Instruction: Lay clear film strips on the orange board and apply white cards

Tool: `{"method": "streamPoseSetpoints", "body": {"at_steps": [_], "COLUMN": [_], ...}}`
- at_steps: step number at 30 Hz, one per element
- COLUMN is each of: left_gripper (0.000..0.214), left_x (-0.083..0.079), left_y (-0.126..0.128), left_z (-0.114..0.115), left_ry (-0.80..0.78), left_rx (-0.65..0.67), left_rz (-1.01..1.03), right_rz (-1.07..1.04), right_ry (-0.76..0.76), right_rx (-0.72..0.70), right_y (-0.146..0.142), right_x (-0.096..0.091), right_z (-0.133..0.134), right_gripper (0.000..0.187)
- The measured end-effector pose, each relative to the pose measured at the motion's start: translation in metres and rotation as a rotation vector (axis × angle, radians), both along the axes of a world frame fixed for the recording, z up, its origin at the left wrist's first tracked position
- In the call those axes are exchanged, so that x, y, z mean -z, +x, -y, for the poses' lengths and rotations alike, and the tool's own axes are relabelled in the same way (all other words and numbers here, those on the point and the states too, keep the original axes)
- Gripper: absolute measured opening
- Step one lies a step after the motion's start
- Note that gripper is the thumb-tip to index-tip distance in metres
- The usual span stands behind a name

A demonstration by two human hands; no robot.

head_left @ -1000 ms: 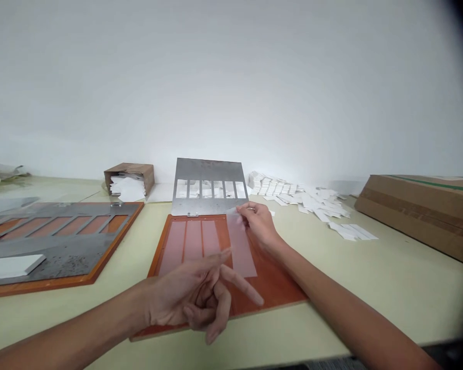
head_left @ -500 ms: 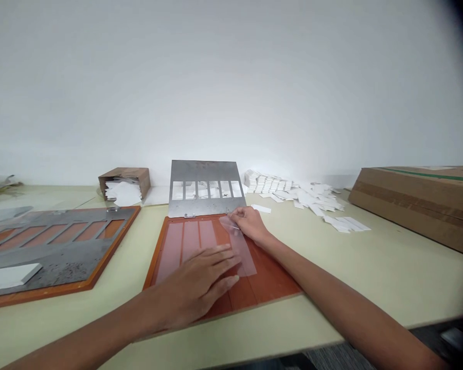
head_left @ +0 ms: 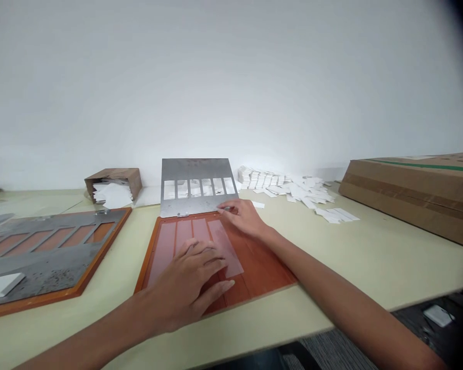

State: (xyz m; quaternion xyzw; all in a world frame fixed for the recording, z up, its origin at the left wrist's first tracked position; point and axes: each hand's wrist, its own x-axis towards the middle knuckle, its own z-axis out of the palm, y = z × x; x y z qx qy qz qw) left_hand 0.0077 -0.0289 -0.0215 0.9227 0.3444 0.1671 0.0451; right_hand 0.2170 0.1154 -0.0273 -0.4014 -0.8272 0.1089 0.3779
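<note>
Far left, I see a metal-faced board [head_left: 57,275] | small carton [head_left: 132,178] stuffed with paper | left hand [head_left: 195,280] palm down, fingers slightly spread over clear strips [head_left: 164,244] lying on an orange board [head_left: 260,277] | right hand [head_left: 241,218] by the rightmost strip's top, can't tell if pinching | loose white slips [head_left: 306,192] | long carton [head_left: 409,200]

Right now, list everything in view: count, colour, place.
wall: 1, grey, behind
table: 1, pale green, beneath the boards
centre board: 1, orange, on the table
upright plate: 1, grey, centre board's far edge
strips: 4 visible, translucent, on the centre board
left board: 1, orange, left
flat plate: 1, grey, on left board
block: 1, white, on flat plate
small box: 1, brown, rear left
papers: uncountable, white, in small box
slips: uncountable, white, rear right
large box: 1, brown, far right
unclear item: 1, pale, lower right
left hand: 1, bare, over the strips
right hand: 1, bare, strips' far end
</note>
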Motion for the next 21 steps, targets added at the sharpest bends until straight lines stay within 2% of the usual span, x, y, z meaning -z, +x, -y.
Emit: {"method": "streamPoseSetpoints", "body": {"at_steps": [4,7,14,21], "left_gripper": [0.037,0.038,0.052,0.055], "left_x": [-0.003,-0.002,0.012,0.016], "left_y": [-0.003,-0.012,-0.042,-0.046], "left_z": [-0.003,-0.015,-0.058,-0.066], "left_ry": [0.051,0.09,0.138,0.075], "left_rx": [-0.013,-0.066,-0.361,-0.42], "left_rz": [-0.018,-0.045,-0.124,-0.12], "right_rz": [0.225,0.33,0.427,0.446], "right_ry": [0.092,0.14,0.223,0.227], "right_rx": [-0.229,-0.306,-0.321,-0.298], "right_y": [0.014,0.022,0.024,0.022], "right_x": [-0.004,-0.003,0.004,0.011], "right_z": [-0.002,-0.006,-0.014,-0.014], "right_gripper": [0.028,0.031,0.039,0.042]}}
